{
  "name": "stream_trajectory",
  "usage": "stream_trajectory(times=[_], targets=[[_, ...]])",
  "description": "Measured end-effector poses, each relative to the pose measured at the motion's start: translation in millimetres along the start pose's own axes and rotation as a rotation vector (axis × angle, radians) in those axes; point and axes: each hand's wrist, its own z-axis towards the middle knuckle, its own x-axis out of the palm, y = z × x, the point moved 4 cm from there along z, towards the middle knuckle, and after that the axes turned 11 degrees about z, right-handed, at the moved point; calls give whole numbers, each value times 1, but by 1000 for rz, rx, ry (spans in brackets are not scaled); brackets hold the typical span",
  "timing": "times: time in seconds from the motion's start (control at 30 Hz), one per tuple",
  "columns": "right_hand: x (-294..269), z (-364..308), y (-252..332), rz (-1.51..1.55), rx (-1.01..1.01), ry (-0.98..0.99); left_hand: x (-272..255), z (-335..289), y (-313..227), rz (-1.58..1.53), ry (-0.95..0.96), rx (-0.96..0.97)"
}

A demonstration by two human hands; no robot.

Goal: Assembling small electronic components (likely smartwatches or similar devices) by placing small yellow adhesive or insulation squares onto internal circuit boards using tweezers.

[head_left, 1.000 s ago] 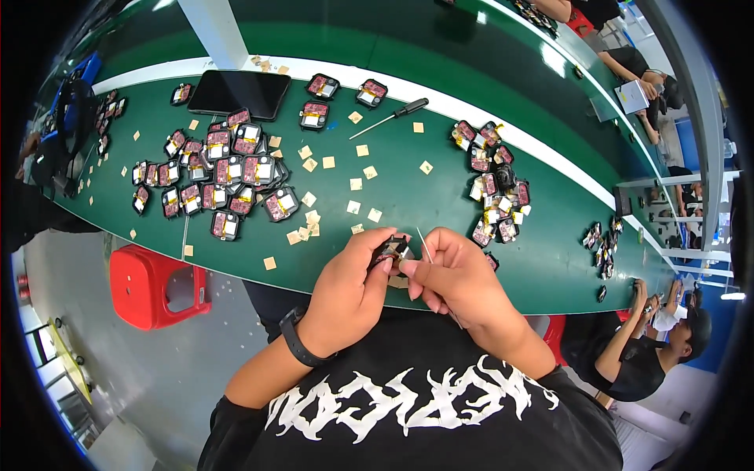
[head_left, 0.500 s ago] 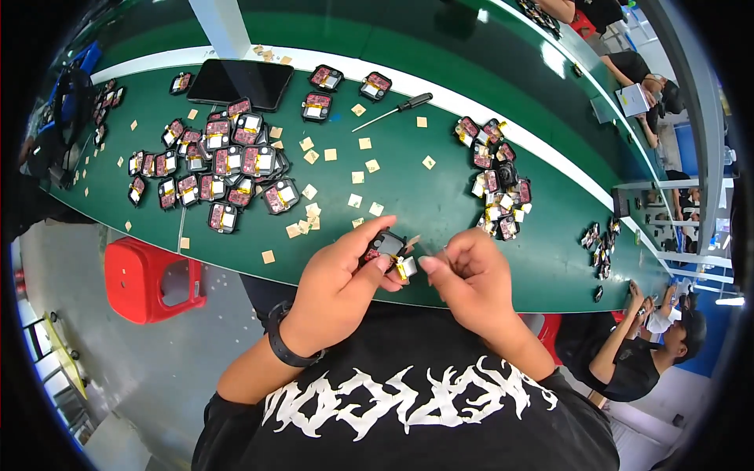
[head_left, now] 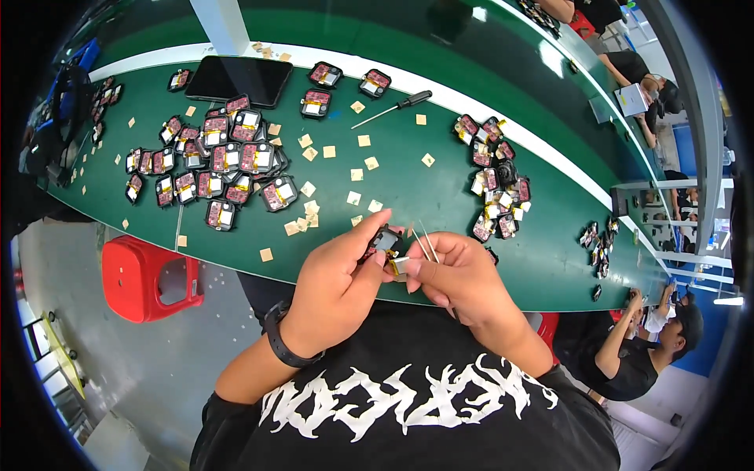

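Observation:
Close to the table's near edge, my left hand (head_left: 342, 271) grips a small black device housing (head_left: 385, 238) between thumb and fingers. From its side, toward my right hand, sticks out a little silver battery pouch (head_left: 400, 265) with yellow tape. My right hand (head_left: 463, 279) is closed around metal tweezers (head_left: 428, 242), whose two prongs point up and away from me. The thumb and a fingertip of that same hand meet the battery's edge. My fingers cover much of the housing.
Many open device housings (head_left: 228, 157) are piled on the green table (head_left: 408, 177) at left, with another cluster (head_left: 491, 180) at right. Tan square pads (head_left: 364, 141) lie scattered between. A screwdriver (head_left: 393, 110) and a black tablet (head_left: 239, 81) lie farther back. A red stool (head_left: 137, 279) stands lower left; a co-worker (head_left: 640, 353) sits at right.
My right hand has moved in to the battery and now touches it. The tweezers, blurred before, have swung so their prongs point upward. My left hand keeps its hold on the housing.

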Motion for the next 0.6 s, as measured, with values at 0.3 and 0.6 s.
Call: stream_trajectory(times=[0.3,0.6], targets=[[6,-10,3,-101,-183,-48,-1,1,-11,-17,7,21],[1,-8,6,-280,-381,-77,-2,3,-10,16,36,10]])
